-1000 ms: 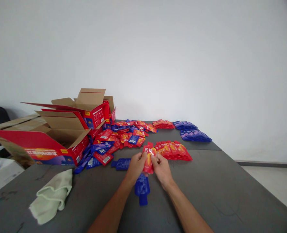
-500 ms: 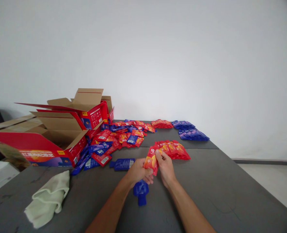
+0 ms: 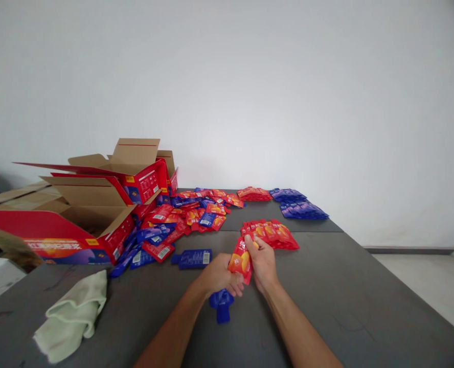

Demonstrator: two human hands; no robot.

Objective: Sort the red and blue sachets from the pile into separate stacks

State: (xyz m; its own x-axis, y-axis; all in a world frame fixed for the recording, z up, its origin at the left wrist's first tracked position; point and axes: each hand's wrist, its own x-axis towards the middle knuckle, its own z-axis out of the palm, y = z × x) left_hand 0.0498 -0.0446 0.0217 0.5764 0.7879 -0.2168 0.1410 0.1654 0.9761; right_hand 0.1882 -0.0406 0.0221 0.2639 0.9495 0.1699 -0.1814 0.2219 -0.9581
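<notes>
Between both hands is a red pouch (image 3: 241, 261) with orange fruit printed on it, tilted above the table. My left hand (image 3: 223, 275) grips its lower left side, thumb across the front. My right hand (image 3: 263, 260) pinches its upper right edge. Whether more than one pouch is in the grip I cannot tell. Just behind the hands lies an overlapping row of red pouches (image 3: 275, 235). A blue pouch (image 3: 222, 306) lies partly hidden under my left hand, and another blue pouch (image 3: 192, 259) is flat to its left.
A mixed heap of red and blue pouches (image 3: 188, 214) spreads beside open red cartons (image 3: 123, 235) at left. Farther back are a red pouch stack (image 3: 254, 193) and blue pouch rows (image 3: 303, 209). A pale cloth (image 3: 73, 314) lies on the dark table (image 3: 326, 306) at front left.
The view has shifted slightly. Both hands still hold the red pouch, which is tilted a little differently and sits slightly lower.
</notes>
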